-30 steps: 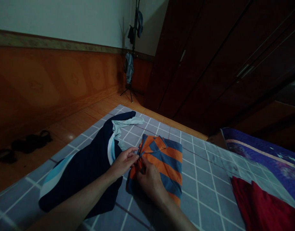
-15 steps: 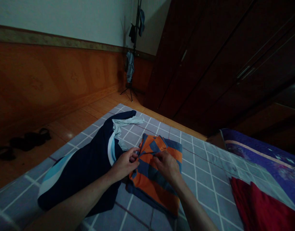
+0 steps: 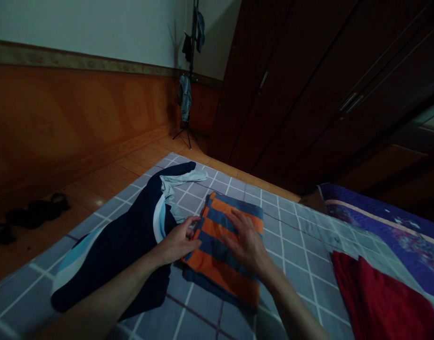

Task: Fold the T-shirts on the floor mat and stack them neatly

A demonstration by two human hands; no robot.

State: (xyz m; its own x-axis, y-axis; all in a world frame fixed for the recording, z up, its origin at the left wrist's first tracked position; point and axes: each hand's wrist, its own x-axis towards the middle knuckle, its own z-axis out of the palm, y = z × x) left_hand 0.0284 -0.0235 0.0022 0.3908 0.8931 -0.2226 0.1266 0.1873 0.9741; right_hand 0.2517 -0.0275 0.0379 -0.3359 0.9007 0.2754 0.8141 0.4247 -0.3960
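A folded garment with orange and grey-blue stripes (image 3: 217,255) lies on the checked bedding. My right hand (image 3: 245,238) rests over its upper face with the fingers spread. At the garment's left edge is my left hand (image 3: 179,241), thumb and fingers apart and slightly curled, touching the cloth. Close to my left forearm, a navy garment with white and light blue bands (image 3: 132,241) is spread loosely. Pale cloth (image 3: 174,182) shows along its far side.
Red cloth (image 3: 383,297) lies at the right on the grey checked bedding (image 3: 295,264). Beyond it is purple floral bedding (image 3: 390,222). A coat stand (image 3: 186,97) with clothes stands in the corner beside dark wardrobes (image 3: 291,94). Dark footwear (image 3: 36,212) sits on the floor at left.
My right hand has gone from a pinch on the striped cloth to spread fingers. The cloth's raised flap now lies flat. My left hand has loosened at the edge.
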